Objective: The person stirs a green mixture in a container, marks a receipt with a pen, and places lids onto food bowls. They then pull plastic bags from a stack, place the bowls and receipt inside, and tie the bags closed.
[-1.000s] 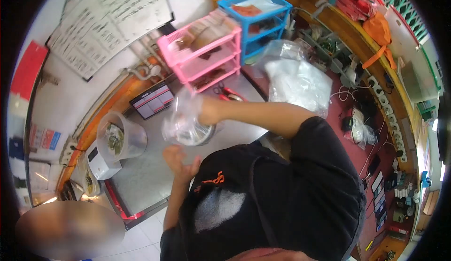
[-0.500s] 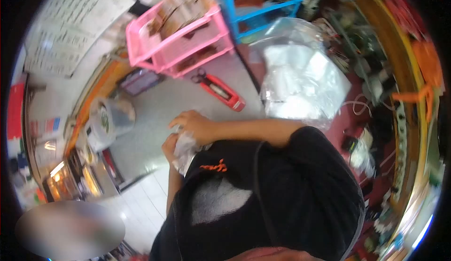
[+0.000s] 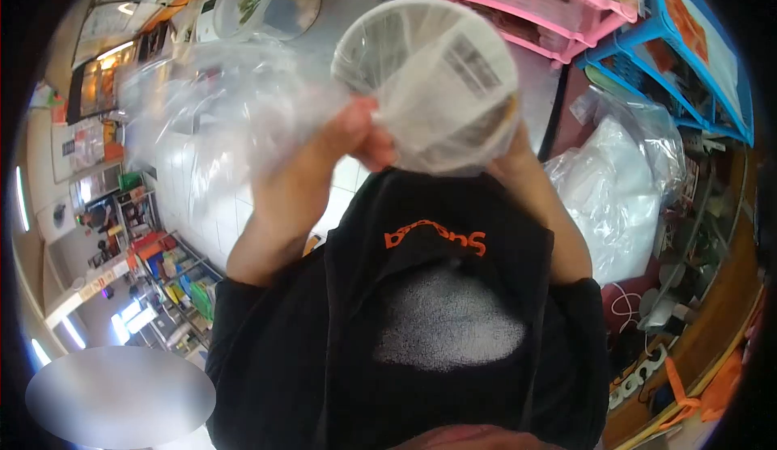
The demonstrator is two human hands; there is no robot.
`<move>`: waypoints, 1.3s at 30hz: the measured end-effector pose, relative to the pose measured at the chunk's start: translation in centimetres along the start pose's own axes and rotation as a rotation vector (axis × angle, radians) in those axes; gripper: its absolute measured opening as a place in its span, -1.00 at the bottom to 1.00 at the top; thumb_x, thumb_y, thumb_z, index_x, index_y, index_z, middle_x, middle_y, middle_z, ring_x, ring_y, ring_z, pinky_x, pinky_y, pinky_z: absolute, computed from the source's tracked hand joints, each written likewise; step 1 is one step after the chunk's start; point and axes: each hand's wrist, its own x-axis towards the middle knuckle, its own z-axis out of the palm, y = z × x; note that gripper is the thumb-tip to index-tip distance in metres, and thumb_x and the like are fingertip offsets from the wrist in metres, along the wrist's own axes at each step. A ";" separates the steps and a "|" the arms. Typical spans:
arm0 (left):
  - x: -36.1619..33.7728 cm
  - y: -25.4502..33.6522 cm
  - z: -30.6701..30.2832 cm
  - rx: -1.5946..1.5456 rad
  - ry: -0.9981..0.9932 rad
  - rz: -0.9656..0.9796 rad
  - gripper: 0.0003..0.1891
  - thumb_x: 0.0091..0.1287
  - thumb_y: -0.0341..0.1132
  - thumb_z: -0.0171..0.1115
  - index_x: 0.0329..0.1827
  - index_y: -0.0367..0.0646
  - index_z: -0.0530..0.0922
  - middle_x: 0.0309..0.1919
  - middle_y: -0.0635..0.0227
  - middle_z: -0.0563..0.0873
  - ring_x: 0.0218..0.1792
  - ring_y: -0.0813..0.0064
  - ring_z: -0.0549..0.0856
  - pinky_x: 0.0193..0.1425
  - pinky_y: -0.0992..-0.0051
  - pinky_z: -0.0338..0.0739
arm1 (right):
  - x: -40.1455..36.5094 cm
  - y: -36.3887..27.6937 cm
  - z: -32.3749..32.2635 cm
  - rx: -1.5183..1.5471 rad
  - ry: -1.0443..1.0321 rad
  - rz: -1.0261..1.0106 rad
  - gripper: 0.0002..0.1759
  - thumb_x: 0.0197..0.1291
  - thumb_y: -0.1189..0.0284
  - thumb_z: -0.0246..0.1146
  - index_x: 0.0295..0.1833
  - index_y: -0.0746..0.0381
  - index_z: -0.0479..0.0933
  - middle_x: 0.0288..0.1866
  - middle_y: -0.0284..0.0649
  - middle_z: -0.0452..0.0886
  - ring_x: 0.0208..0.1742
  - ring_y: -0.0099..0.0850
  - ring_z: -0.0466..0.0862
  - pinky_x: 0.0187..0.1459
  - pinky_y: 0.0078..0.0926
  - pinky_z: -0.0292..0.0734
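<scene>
A round, white-rimmed tub (image 3: 344,53) is raised in front of my chest, its mouth toward me. Thin clear plastic lies across the mouth, and a dark printed patch shows through it. My left hand (image 3: 356,136) pinches the plastic at the tub's near left edge. From that hand a large clear plastic bag (image 3: 218,110) spreads out to the left, smeared by motion. My right hand (image 3: 514,154) grips the tub's right side; most of its fingers are hidden behind the tub.
Beyond the tub stand a pink rack (image 3: 534,5) and a blue rack (image 3: 676,53). A clear bin (image 3: 279,9) with green bits sits at the back left. White plastic bags (image 3: 611,199) are piled at my right. Shelves (image 3: 174,272) and a distant person (image 3: 97,217) show at left.
My hands were close together on crumpled plastic; now they are apart, with the tub raised between them and the plastic spread out leftward. My view has turned, shifting the racks right.
</scene>
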 end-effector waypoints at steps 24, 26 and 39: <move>1.6 6.4 -0.6 0.824 -0.703 1.171 -0.59 0.13 -0.05 0.44 -0.21 -0.23 0.61 -0.52 0.25 0.65 -0.52 0.38 0.65 -0.40 0.40 0.51 | -0.8 -6.9 2.8 -0.429 0.008 -0.168 -0.07 0.24 -0.26 0.09 0.50 0.16 0.14 0.26 -0.19 0.49 0.14 -0.39 0.58 -0.01 -0.38 0.57; 1.8 6.4 0.0 0.816 -0.710 1.237 -0.59 0.12 -0.06 0.44 -0.21 -0.23 0.61 -0.52 0.26 0.65 -0.53 0.39 0.64 -0.40 0.40 0.50 | -0.9 -7.2 2.6 -0.430 0.008 -0.163 -0.07 0.24 -0.27 0.07 0.50 0.17 0.14 0.25 -0.20 0.50 0.13 -0.40 0.59 -0.02 -0.39 0.57; 2.3 7.5 1.4 0.849 -0.859 1.278 -0.64 0.07 -0.22 0.49 -0.15 -0.24 0.62 -0.54 0.32 0.64 -0.49 0.42 0.64 -0.41 0.37 0.46 | -0.9 -8.1 2.7 -0.422 -0.017 -0.149 -0.09 0.27 -0.30 -0.02 0.48 0.17 0.16 0.21 -0.20 0.53 0.04 -0.41 0.63 -0.15 -0.44 0.60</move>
